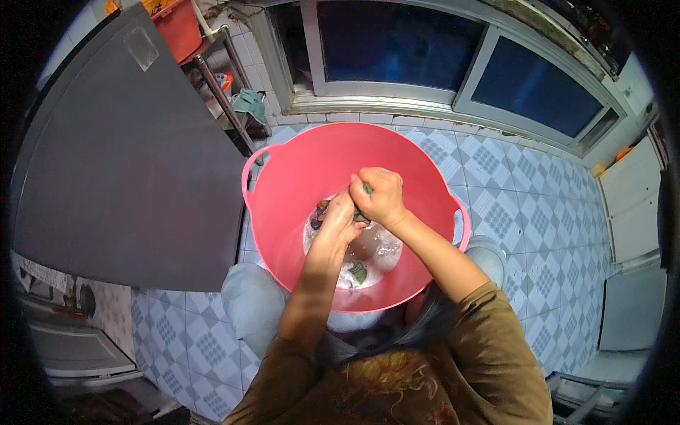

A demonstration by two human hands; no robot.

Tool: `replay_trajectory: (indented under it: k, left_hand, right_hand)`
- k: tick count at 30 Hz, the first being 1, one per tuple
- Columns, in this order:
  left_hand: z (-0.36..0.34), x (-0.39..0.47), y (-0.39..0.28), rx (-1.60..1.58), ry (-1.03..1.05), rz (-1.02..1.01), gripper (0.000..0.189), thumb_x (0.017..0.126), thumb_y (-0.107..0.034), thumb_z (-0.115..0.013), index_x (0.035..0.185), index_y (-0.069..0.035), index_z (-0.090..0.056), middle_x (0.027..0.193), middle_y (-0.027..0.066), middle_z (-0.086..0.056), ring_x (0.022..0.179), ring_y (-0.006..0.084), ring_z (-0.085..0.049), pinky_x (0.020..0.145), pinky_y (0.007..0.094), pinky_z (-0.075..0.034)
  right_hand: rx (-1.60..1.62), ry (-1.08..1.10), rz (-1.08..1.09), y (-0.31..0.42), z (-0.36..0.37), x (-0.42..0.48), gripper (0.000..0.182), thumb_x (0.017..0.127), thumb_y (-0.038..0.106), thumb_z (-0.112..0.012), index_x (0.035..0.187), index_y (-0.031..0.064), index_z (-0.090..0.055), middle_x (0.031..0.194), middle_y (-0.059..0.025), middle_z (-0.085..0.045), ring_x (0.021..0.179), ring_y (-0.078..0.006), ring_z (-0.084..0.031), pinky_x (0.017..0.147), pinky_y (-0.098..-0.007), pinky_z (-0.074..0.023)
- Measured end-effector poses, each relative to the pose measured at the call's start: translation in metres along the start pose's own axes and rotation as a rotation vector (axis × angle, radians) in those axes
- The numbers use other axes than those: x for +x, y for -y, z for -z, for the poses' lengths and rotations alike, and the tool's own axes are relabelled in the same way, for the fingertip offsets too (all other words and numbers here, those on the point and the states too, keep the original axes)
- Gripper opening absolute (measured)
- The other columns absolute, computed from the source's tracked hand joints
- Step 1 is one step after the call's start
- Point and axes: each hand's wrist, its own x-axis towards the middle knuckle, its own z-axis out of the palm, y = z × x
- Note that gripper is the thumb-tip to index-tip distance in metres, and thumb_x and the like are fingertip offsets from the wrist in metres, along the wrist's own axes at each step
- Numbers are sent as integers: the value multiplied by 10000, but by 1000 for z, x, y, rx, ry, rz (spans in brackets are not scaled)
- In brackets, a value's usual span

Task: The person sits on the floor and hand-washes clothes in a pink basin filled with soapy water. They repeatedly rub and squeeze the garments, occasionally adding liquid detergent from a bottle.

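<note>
A large pink plastic tub [287, 170] with two loop handles stands between my knees, with soapy water [366, 244] in its bottom. Over the water, both hands meet on a wet, dark green cloth [361, 215]. My right hand [378, 195] is a fist around it, and a bit of green shows between the fingers. My left hand [341, 215] presses against the same cloth from the left; its fingertips are partly hidden. Purple and brown patterned fabric [319, 214] lies in the suds left of my left hand. A piece of green cloth [358, 272] floats nearer to me.
A dark grey panel-like surface [127, 159] fills the left side. Behind it, a metal rack [226, 101] holds a red bin [178, 32] and a teal cloth [249, 104]. Sliding windows [398, 45] line the far wall. Blue patterned tiles [494, 212] cover the floor; white cabinet doors [632, 202] are at right.
</note>
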Motion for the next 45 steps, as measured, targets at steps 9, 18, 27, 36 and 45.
replay_trajectory:
  k: [9,18,27,36,45]
  left_hand:
    - [-20,-3,-17,-110,-116,-52,381,861,-471,-461,824,-93,-491,680,6,-493,509,76,-433,364,206,-292]
    - [-33,-8,3,-65,-226,-106,308,877,-374,-489,892,-69,-531,732,35,-572,588,151,-544,496,306,-455]
    - [51,56,-50,479,-404,157,318,819,-380,-583,911,-80,-536,721,25,-556,561,127,-520,400,250,-378]
    - [230,130,81,1613,-362,390,210,721,-169,-684,803,-20,-561,720,102,-575,687,209,-597,632,330,-482]
    - [286,93,171,2008,-763,41,247,787,-301,-570,842,-64,-529,759,127,-586,713,312,-577,618,436,-455]
  right_hand:
    - [763,-30,-645,-20,13,18,294,874,307,-522,781,30,-559,660,-12,-549,581,-86,-499,541,-235,-415]
    - [-66,-18,-126,-15,-5,-3,317,803,256,-546,546,73,-511,517,-122,-506,471,-323,-512,422,-410,-381]
    - [184,841,-863,-137,-44,12,545,696,544,-645,721,0,-641,605,-72,-577,561,-173,-549,508,-324,-443]
    - [-6,1366,-849,-268,-128,-161,557,671,439,-704,948,-34,-601,916,-155,-619,841,-261,-589,725,-417,-457]
    - [-331,1068,-349,-206,-167,-244,409,777,361,-532,1021,35,-496,1049,-184,-461,1023,-324,-425,856,-468,-328]
